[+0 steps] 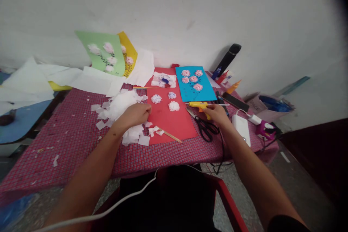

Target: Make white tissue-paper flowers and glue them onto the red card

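Observation:
My right hand is wrapped round a yellow hot glue gun, its nozzle pointing left over the red paper. At the paper's left edge my left hand is closed with the fingers pressed together; whatever they may hold is hidden. Beneath and behind that hand lies a pile of white tissue paper squares. Two speckled paper flowers and a plain white flower rest on the red sheet. Black-handled scissors lie just below the glue gun.
A blue card with pink flowers lies behind the glue gun. Green card leans on the wall. A wooden stick lies near the front. White power bank, phone and paint tubes crowd the right side.

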The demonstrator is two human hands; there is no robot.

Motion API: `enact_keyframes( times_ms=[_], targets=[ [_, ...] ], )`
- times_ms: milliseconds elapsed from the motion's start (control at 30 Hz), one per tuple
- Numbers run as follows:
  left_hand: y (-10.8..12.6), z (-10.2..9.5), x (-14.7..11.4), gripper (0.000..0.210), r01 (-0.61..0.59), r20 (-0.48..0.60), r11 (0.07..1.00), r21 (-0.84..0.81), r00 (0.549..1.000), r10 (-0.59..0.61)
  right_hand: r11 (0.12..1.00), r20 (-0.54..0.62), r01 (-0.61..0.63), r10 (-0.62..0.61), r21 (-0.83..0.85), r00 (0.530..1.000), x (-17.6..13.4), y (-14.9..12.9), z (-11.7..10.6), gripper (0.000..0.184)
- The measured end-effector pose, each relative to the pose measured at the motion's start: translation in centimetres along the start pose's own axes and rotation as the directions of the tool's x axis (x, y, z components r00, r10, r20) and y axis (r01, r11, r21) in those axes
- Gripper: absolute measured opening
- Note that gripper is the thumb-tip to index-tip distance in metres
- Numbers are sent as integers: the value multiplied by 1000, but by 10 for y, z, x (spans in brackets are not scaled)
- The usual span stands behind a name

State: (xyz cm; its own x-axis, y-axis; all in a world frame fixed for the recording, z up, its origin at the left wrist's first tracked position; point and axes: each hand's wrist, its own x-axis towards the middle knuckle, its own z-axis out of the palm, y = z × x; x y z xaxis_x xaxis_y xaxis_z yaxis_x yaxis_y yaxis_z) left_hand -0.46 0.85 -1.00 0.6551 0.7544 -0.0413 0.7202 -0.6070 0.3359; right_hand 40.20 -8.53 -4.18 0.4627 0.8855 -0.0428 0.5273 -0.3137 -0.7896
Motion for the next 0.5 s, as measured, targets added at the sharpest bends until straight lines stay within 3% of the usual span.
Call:
enact_keyframes(
  times_ms=[167,367,500],
  targets=[
    [-2,2,0,18,-12,-14,1000,-9,1000,12,986,-47,-16,9,-164,999,-4,-4,3,35],
    [-3,3,0,17,-20,-31,999,-36,999,19,920,-14,16,-23,-392,1000,-13,-9,0,37],
    [-5,5,1,18,-28,-39,999,-33,999,26,873,-107,126,-198,-471,974,-33,-24,-4,41]
  ],
)
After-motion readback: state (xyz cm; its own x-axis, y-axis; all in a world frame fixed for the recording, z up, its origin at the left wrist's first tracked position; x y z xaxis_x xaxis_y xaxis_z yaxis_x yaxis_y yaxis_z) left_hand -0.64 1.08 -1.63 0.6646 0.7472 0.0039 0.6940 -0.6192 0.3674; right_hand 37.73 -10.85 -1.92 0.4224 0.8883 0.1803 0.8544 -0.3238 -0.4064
